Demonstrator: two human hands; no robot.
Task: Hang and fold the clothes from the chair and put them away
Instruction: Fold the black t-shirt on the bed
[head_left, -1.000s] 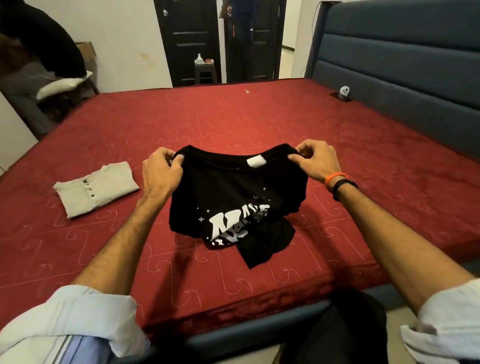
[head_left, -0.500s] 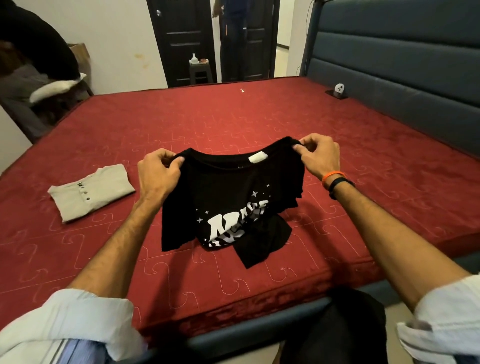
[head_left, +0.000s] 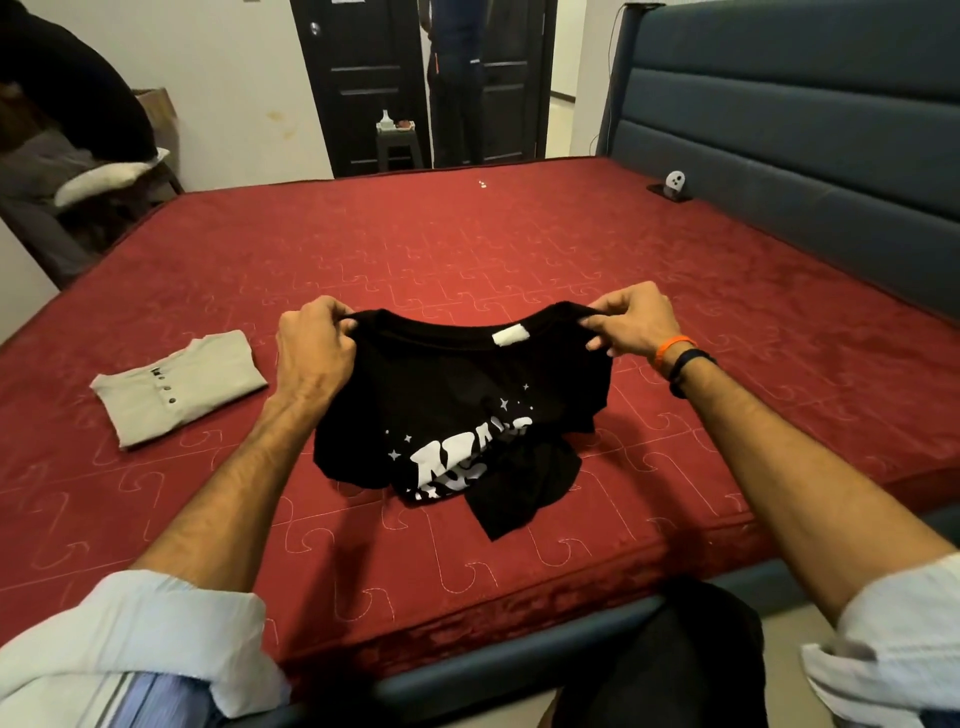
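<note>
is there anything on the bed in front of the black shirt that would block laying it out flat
Nothing visible does. Both the left hand and right hand grip the black t-shirt at the shoulders. The red mattress beyond it is bare; the folded grey shirt lies well off to the left.

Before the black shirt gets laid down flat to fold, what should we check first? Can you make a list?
1. Left hand grips its shoulder of the black T-shirt: ok.
2. Right hand grips the other shoulder: ok.
3. Collar held level: ok.
4. Lower part smooth: not ok, it is bunched on the red mattress.
5. Folded beige shirt lies apart: ok.
6. Sleeves straight: cannot tell.
</note>
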